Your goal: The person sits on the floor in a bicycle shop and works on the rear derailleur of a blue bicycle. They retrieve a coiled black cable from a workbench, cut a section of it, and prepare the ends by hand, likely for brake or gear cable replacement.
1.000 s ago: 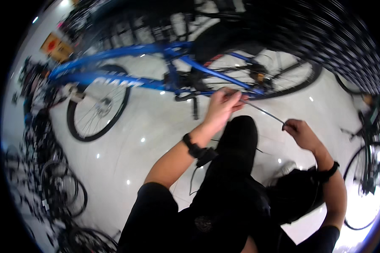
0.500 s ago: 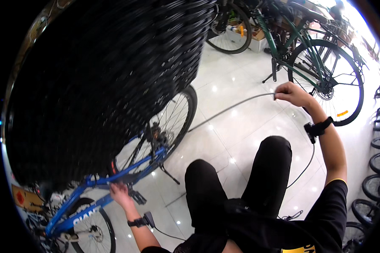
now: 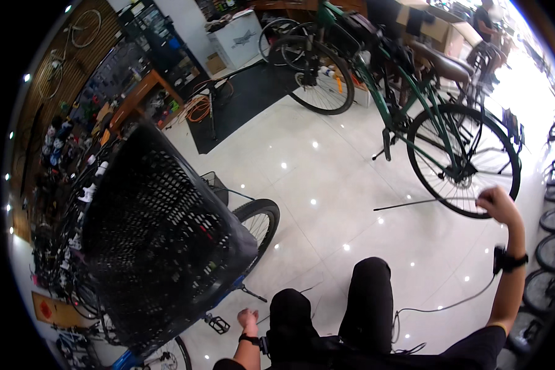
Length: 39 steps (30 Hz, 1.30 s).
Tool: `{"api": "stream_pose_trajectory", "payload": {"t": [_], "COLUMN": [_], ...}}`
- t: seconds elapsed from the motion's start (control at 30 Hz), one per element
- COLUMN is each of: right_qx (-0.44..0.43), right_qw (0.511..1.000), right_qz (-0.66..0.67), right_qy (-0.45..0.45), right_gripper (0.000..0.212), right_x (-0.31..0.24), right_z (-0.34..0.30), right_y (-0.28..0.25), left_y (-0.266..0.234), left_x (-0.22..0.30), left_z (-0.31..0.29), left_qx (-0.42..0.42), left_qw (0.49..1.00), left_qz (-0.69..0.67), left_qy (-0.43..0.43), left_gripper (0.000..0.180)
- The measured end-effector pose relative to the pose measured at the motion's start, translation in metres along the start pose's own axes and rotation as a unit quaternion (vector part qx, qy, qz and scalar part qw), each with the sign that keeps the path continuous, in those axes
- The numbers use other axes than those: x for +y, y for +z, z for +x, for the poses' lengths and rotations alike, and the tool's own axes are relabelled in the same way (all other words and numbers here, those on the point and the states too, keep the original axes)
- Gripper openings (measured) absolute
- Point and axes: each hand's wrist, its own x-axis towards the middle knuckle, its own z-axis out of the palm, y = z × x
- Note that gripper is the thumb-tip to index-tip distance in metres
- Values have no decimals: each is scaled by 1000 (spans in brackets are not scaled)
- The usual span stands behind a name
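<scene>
My right hand is raised at the right, its fingers pinched round one end of a thin dark cable. The cable stretches leftward above the floor, its free end in the air in front of the green bicycle's rear wheel. My left hand is low, beside my left knee, with its fingers curled and nothing visible in them. Nearest to it is a black pedal of the blue bicycle. That bicycle is largely hidden beneath a large black woven basket; its tyre shows past the basket.
A green bicycle stands on its kickstand ahead, with a cardboard box behind it. A black mat lies at the far left. Wheels line the right side. A cord hangs from my right wristband.
The view has tilted up and the basket takes up less of it. My right hand has moved right, and the cable's far end has come away from the blue bicycle. My left hand has left the blue frame.
</scene>
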Motion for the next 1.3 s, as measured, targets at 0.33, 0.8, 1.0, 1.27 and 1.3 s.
{"api": "stream_pose_trajectory", "payload": {"t": [0.33, 0.8, 1.0, 1.27, 1.3], "right_qx": [20, 6, -169, -386, -412], "right_qw": [997, 997, 965, 872, 855], "right_qz": [60, 59, 126, 277, 300], "right_qy": [52, -44, -154, -119, -95], "right_gripper": [14, 13, 18, 24, 24], "right_x": [-81, -198, -307, -506, -531], "right_z": [-87, 10, 155, 310, 330], "right_y": [-110, -206, -158, -50, -45], "left_y": [-61, -40, 35, 200, 222], "left_x": [29, 174, 209, 252, 255], "left_z": [-175, -396, -438, -484, -470], "left_qx": [33, -318, -297, -197, -187], "left_qw": [798, 806, 889, 938, 945], "left_qz": [489, 493, 349, 260, 250], "left_qy": [350, -78, 10, -116, -103], "left_gripper": [14, 34, 43, 40, 40]}}
